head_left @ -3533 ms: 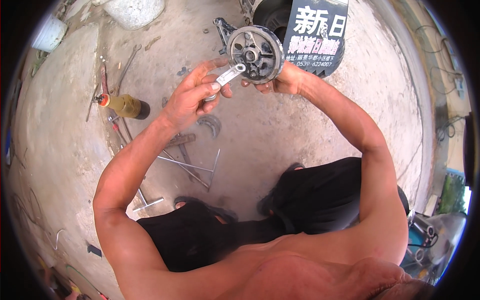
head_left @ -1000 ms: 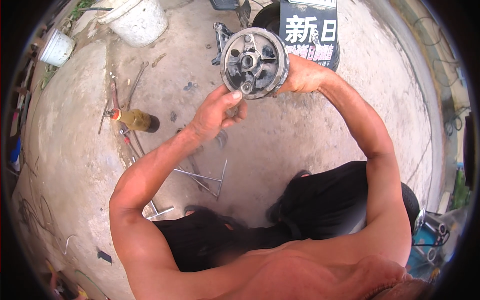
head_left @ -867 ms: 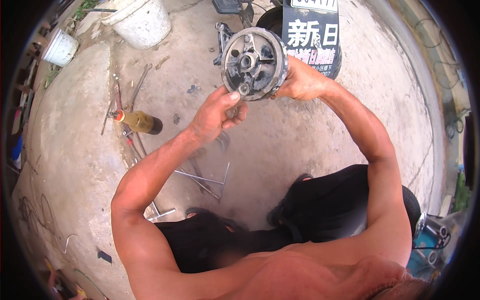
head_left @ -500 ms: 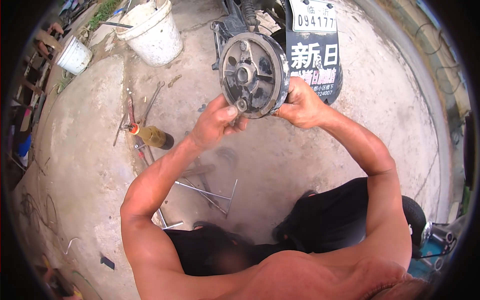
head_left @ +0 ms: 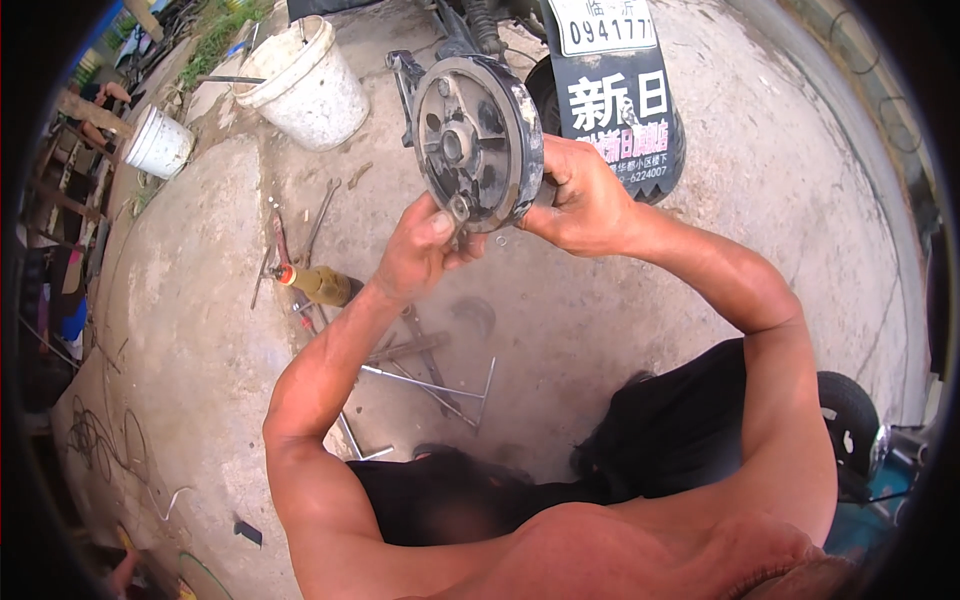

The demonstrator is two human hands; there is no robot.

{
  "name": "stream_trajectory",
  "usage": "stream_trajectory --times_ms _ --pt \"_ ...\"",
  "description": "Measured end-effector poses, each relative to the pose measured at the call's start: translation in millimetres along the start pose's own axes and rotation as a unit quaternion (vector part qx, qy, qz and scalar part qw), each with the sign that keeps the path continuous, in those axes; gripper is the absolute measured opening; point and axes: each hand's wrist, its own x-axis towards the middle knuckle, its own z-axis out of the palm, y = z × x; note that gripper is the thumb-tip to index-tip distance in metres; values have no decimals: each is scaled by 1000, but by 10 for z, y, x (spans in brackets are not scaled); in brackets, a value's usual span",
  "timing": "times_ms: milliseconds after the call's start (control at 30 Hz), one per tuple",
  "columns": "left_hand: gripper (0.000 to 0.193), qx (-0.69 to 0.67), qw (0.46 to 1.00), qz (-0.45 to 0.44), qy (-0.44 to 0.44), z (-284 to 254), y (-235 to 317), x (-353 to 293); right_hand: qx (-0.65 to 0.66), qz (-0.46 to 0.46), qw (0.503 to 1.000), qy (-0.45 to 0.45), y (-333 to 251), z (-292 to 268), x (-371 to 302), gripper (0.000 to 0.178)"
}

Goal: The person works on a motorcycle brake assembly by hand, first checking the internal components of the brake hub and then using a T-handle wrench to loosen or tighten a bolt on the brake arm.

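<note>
A round, greasy metal brake drum point(head_left: 492, 140) with a central hole and spoke-like ribs is held up at arm's length. My left hand point(head_left: 415, 250) is closed at its lower left edge, thumb beside a small round metal end point(head_left: 460, 208). Its other fingers curl underneath. My right hand point(head_left: 580, 205) grips the right side of the rim, its fingertips hidden behind. Just behind the drum is the rear of a two-wheeled vehicle, with a black mudflap point(head_left: 615, 130) and a shock absorber spring point(head_left: 486, 28). Whether the drum touches the vehicle I cannot tell.
Two white buckets point(head_left: 320, 105) point(head_left: 160, 142) stand at the far left. A brown bottle with an orange cap point(head_left: 322, 285) and a spanner point(head_left: 322, 215) lie on the concrete. Thin metal T-bars point(head_left: 425, 385) lie before my knees. A small wheel point(head_left: 850, 425) shows at the right.
The drum has turned slightly, showing more of its outer rim on the right. Both hands keep their grip. The whole view has shifted a little.
</note>
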Motion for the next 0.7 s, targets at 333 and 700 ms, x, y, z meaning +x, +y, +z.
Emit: stream_trajectory --times_ms 333,700 --pt "66 75 997 -24 -12 97 67 -16 -66 -70 995 24 -85 -94 38 25" --pt "47 168 985 6 35 73 213 -94 -35 -76 991 -107 -101 -262 48 28"
